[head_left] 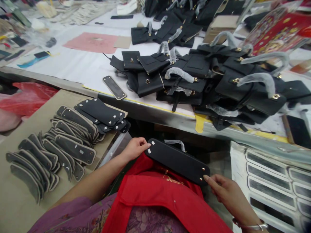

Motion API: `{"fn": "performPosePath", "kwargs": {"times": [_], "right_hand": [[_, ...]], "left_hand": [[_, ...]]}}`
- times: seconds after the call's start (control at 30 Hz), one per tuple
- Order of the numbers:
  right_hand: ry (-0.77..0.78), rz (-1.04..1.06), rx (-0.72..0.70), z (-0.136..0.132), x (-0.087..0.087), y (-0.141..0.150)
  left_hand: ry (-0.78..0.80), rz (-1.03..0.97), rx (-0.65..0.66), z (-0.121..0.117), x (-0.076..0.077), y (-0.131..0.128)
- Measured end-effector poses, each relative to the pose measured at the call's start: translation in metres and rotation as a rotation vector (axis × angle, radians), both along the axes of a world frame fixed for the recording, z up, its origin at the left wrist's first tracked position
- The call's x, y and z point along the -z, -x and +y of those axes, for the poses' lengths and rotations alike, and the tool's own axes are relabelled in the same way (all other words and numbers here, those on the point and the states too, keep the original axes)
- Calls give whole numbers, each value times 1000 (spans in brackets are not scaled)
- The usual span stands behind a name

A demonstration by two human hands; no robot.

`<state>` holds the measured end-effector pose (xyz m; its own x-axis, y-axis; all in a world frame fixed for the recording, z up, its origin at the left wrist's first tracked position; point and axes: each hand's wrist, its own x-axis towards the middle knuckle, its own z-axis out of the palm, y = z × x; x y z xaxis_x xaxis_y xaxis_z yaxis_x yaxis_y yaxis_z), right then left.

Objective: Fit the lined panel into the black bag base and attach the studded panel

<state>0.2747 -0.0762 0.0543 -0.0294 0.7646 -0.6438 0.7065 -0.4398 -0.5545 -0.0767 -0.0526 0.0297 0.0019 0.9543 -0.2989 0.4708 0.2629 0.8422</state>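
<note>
A long black bag base panel (176, 161) with rounded ends lies across my lap, over the red apron (155, 191). Its left end is pinched in my left hand (136, 149), next to two small white patches. My right hand (221, 187) grips the lower right corner between thumb and fingers, near two gold studs. Just behind the panel a plastic-wrapped handle (178, 142) shows; whether it joins the panel I cannot tell. To the left, a pile of black panels (99, 111) with white patches lies beside rows of grey-backed panels (75, 149) with pale edges.
On the white worktable (80, 69) ahead, black handbags (194, 68) with wrapped handles are heaped. One loose grey panel (114, 87) lies at its near edge. A sheet of outlined strips (269, 181) is at right, below a phone-like black slab (300, 129). Red plastic (29, 97) sits far left.
</note>
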Motion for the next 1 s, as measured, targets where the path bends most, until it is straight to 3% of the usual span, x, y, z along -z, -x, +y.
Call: {"fn": "performPosePath", "kwargs": {"times": [0.3, 0.67, 1.0], "right_hand": [[51, 1, 27, 2, 1, 1], [63, -26, 22, 2, 0, 2], [55, -33, 30, 4, -5, 6]], "left_hand": [[-4, -52, -32, -4, 7, 1], [30, 135, 74, 9, -7, 1], [26, -1, 89, 10, 2, 9]]}}
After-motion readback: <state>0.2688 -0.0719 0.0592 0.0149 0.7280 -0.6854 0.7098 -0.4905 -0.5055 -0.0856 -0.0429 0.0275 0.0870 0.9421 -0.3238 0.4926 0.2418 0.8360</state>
